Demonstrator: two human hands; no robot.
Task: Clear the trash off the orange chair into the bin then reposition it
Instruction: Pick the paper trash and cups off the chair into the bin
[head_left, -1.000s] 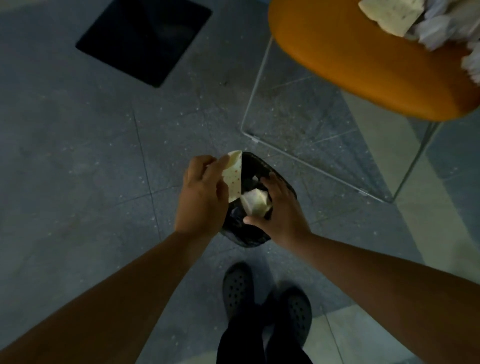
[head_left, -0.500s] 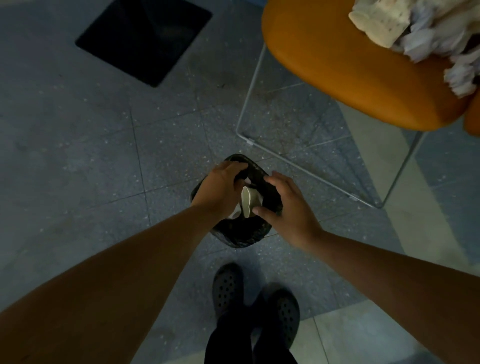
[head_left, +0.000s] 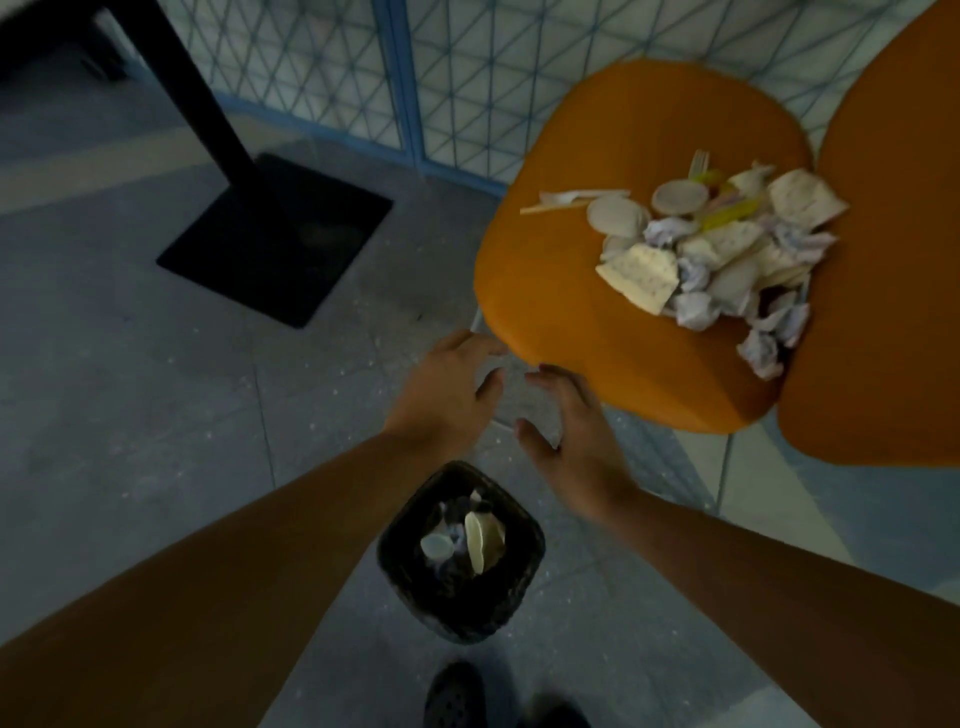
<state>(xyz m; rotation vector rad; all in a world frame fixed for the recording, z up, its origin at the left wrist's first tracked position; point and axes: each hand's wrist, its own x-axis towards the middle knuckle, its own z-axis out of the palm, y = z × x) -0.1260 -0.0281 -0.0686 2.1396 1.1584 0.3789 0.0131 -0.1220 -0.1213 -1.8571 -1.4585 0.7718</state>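
Observation:
The orange chair (head_left: 597, 312) stands at the upper right, its seat piled with trash (head_left: 722, 254): crumpled paper, folded wrappers, round lids and plastic cutlery. A small black bin (head_left: 511, 597) sits on the floor below my hands, holding a few pieces of paper and a lid. My left hand (head_left: 444, 395) hovers open just left of the seat's front edge. My right hand (head_left: 571, 436) is open too, fingers spread, its fingertips close to the seat's front rim. Neither hand holds anything.
A black table post on a square black base plate (head_left: 275, 239) stands at the upper left. A blue-framed patterned partition (head_left: 395, 78) runs behind the chair. The chair's orange backrest (head_left: 883, 260) fills the right side. My dark shoes (head_left: 457, 696) are below the bin.
Both hands dropped their paper pieces into the bin and lifted out empty toward the chair. The view tilted up, bringing the seat and its trash into sight.

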